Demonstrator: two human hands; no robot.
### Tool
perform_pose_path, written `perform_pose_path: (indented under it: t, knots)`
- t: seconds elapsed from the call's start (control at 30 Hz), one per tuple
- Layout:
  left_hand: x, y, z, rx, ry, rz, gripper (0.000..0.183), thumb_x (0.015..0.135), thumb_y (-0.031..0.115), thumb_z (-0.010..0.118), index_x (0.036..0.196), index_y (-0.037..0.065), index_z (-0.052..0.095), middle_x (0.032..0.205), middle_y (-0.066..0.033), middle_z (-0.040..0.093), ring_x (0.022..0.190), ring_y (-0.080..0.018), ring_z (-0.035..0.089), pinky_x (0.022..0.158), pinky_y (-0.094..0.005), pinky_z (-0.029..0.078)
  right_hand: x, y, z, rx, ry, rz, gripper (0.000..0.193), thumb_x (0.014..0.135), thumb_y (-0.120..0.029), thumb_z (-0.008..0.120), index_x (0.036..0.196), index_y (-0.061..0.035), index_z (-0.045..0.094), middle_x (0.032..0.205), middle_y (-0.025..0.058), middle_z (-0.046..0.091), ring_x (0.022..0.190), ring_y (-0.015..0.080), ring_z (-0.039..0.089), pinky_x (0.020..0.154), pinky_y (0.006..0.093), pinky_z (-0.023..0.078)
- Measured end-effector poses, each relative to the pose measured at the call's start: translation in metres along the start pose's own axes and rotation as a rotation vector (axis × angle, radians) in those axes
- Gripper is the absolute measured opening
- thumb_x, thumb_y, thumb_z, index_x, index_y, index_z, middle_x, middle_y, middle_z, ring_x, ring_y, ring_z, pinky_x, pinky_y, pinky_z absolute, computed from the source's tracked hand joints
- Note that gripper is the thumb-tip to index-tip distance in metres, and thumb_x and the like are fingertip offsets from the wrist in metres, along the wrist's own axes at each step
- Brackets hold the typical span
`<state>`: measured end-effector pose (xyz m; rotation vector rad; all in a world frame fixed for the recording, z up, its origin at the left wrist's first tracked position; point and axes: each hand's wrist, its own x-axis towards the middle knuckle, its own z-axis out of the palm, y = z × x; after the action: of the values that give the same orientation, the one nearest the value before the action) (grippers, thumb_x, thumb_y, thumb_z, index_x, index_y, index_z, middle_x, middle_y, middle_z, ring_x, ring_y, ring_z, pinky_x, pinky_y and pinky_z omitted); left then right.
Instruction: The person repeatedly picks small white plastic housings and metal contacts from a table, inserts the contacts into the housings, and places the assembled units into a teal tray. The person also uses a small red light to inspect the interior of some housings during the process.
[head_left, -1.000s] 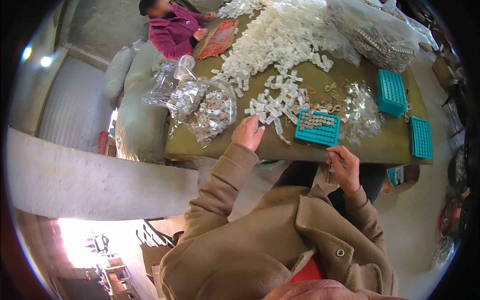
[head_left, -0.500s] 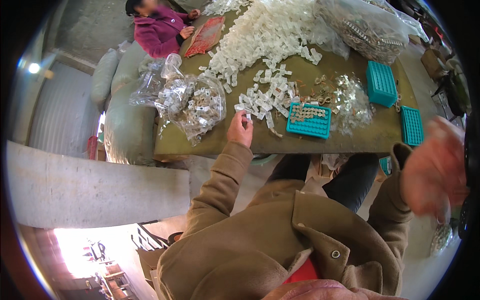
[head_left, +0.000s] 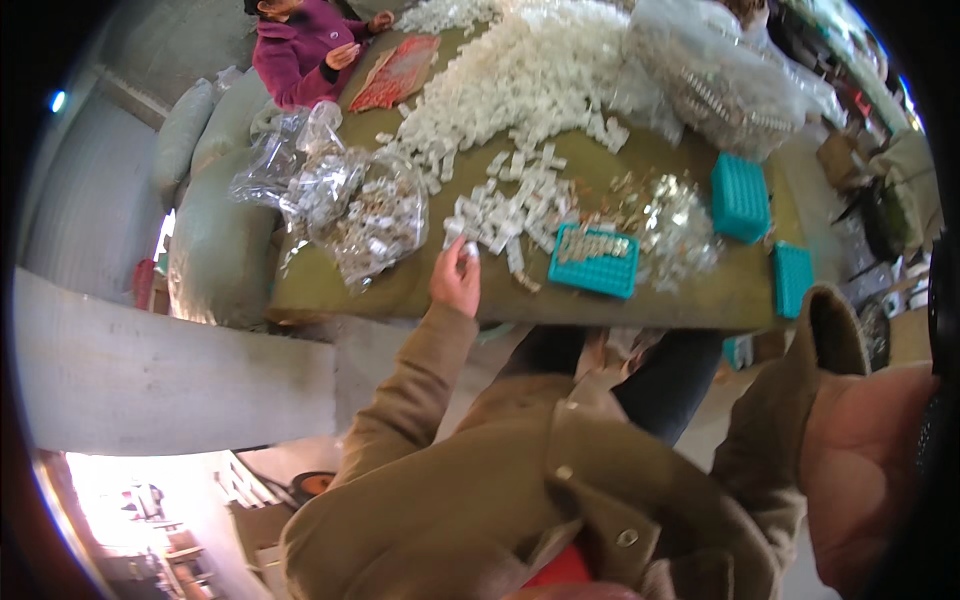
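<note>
At the table's near edge, my left hand (head_left: 457,282) pinches a small white plastic piece (head_left: 471,249) between thumb and fingers. Just beyond it spreads a loose cluster of similar white pieces (head_left: 515,205). To the right of that hand lies a turquoise tray (head_left: 605,279) with small round pieces in rows across its far part. Close to the camera at the right rim is my right hand (head_left: 868,465), large and raised off the table; its fingers are cut off by the dark edge, so what they do is hidden.
A big heap of white pieces (head_left: 540,70) covers the far table. Clear bags (head_left: 385,215) stand left, another bag (head_left: 715,85) far right. Clear flat bits (head_left: 680,225) lie beside stacked turquoise trays (head_left: 740,198) and another tray (head_left: 793,279). A person in purple (head_left: 300,55) sits far left.
The whole view has shifted, so the table sits further left. My right hand has come closer to the camera and lower. The left hand keeps its pinch near the white pieces.
</note>
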<state>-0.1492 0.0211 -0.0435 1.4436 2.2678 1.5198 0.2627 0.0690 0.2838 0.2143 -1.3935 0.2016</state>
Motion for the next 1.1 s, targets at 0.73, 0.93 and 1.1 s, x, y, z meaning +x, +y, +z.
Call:
perform_pose_path:
  t: [0.73,0.93,1.1]
  knots:
    - [-0.001,0.029,-0.01,-0.45,-0.042,-0.316,0.02,0.086,0.01,0.068,0.102,0.004,0.058,0.088,-0.0026,0.06,0.068,-0.0092,0.056,0.057,-0.0249,0.048,-0.013,0.021,0.043,-0.02,-0.253,0.15,0.035,0.096,-0.023,0.05,0.109,0.0095,0.054,0.105,0.0247,0.058,0.089,0.031,0.058,0.07,0.0408,0.049]
    - [0.003,0.031,-0.013,-0.499,-0.112,-0.38,0.025,0.092,0.007,0.059,0.116,0.006,0.06,0.092,-0.0032,0.061,0.068,-0.0058,0.056,0.05,-0.0209,0.047,-0.054,0.025,0.074,0.065,0.098,0.316,0.036,0.096,-0.014,0.048,0.121,0.012,0.051,0.108,0.025,0.059,0.091,0.0268,0.06,0.068,0.0312,0.051]
    - [-0.009,0.035,-0.015,-0.201,-0.117,0.162,0.027,0.09,0.009,0.068,0.117,0.008,0.067,0.104,-0.0025,0.061,0.072,-0.0054,0.056,0.059,-0.0194,0.048,-0.046,0.019,0.022,0.166,0.101,0.195,0.036,0.097,-0.014,0.048,0.121,0.0118,0.051,0.108,0.0246,0.059,0.09,0.0262,0.06,0.068,0.031,0.051]
